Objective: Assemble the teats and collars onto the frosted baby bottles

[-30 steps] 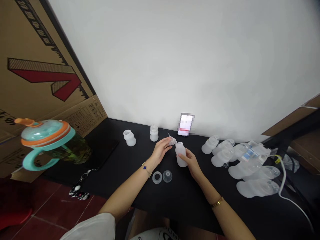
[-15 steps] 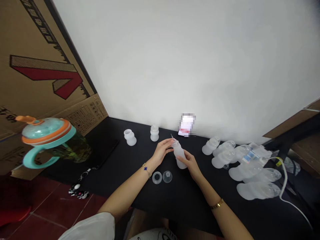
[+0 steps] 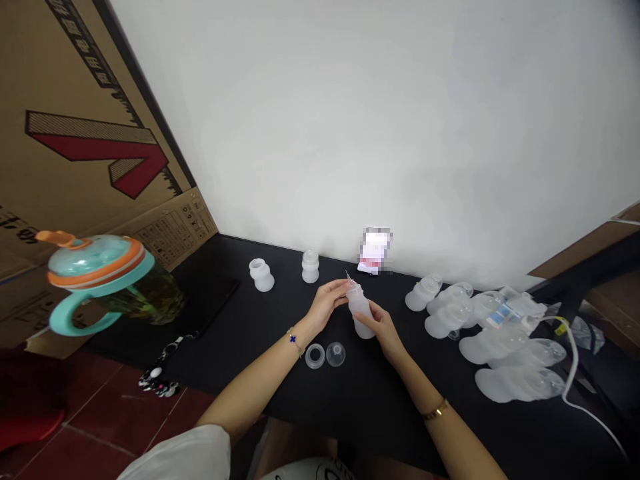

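Bottle (image 3: pixel 362 319) tilted, grasped in your right hand (image 3: pixel 381 325); your left hand (image 3: pixel 324 305) pinches clear teat (image 3: pixel 353 285) at mouth. Probably light, smooth, slightly slippery, walls yielding: hold mid-body, gently. Ring (image 3: pixel 309 357), dome cap (image 3: pixel 335 355) nearer you than hands.

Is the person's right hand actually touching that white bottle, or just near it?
Touching. The head view shows the right hand holding the lower part of the bottle, with no gap between them.

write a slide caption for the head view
Right hand holding a frosted baby bottle, left hand fingers at its mouth.
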A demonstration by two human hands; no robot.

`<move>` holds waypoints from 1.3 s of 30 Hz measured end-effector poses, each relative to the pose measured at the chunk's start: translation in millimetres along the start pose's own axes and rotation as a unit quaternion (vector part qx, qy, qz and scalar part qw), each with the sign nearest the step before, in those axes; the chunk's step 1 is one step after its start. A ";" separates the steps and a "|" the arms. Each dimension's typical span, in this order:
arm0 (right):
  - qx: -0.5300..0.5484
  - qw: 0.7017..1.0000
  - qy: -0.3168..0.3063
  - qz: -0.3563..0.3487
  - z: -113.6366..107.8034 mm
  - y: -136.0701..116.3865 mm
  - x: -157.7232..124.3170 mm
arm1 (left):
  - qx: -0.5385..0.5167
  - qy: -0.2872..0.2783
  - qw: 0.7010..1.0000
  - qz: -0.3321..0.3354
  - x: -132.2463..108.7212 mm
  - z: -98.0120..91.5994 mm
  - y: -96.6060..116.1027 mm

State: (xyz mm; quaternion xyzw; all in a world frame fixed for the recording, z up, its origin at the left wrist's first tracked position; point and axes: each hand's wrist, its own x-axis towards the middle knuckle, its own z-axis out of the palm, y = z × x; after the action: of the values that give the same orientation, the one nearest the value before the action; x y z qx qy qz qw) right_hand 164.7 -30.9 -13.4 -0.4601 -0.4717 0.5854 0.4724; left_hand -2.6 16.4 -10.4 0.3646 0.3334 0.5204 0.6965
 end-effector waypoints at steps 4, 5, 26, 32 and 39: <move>0.003 1.000 -0.001 -0.004 0.6 -0.8 -0.3 | 0.006 -0.003 1.000 -0.002 -0.3 -0.6 -0.9; 0.003 1.000 -0.002 -0.003 0.7 -0.9 -0.5 | 0.007 -0.004 1.000 -0.002 -0.2 -0.8 -1.1; -0.015 1.000 -0.015 -0.003 -4.2 7.0 3.1 | 0.010 -0.019 1.000 -0.013 0.2 -1.6 1.0; -0.003 1.000 -0.021 -0.005 -4.7 8.2 3.4 | 0.034 -0.023 0.999 -0.009 -3.6 1.2 3.2; -0.006 1.000 -0.022 -0.004 -5.9 10.1 4.3 | 0.052 -0.011 0.999 0.001 -5.2 3.6 4.3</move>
State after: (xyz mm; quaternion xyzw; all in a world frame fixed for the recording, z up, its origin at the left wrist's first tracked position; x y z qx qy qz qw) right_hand 168.8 -27.0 -24.6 -0.4477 -0.4874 0.5910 0.4613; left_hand -2.9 11.5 -4.4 0.4065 0.3520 0.4993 0.6794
